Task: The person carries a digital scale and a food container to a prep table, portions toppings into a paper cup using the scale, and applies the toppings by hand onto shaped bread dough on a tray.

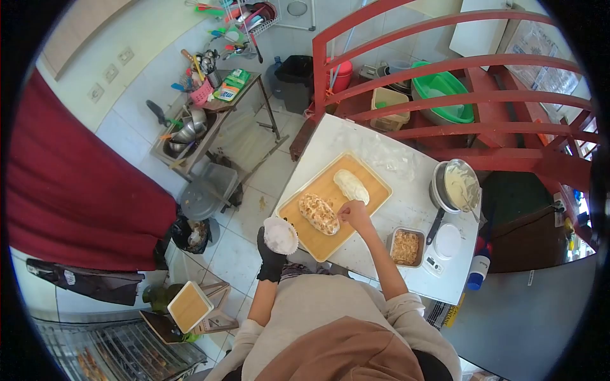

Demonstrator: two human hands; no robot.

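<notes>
My left hand (271, 259), in a black glove, grips a white fluted dish (281, 236) with white powder in it, beside the tray's near left corner. My bare right hand (353, 214) is over the tray, fingers pinched together; whatever is between them is too small to make out. The wood-coloured tray (376, 185) has a pale rim and lies on the white table. On it, a long bread (319, 214) covered with brownish crumbs lies left of my right fingers. A second bread (351, 185), coated pale and smooth, lies just beyond them.
At the table's right are a metal tin of brown crumbs (406, 247), a white scale (433, 265), a dark-handled tool (436, 226) and a bowl of cream (460, 187). Clear plastic (397, 162) lies at the back. A red railing (445, 152) borders the far side.
</notes>
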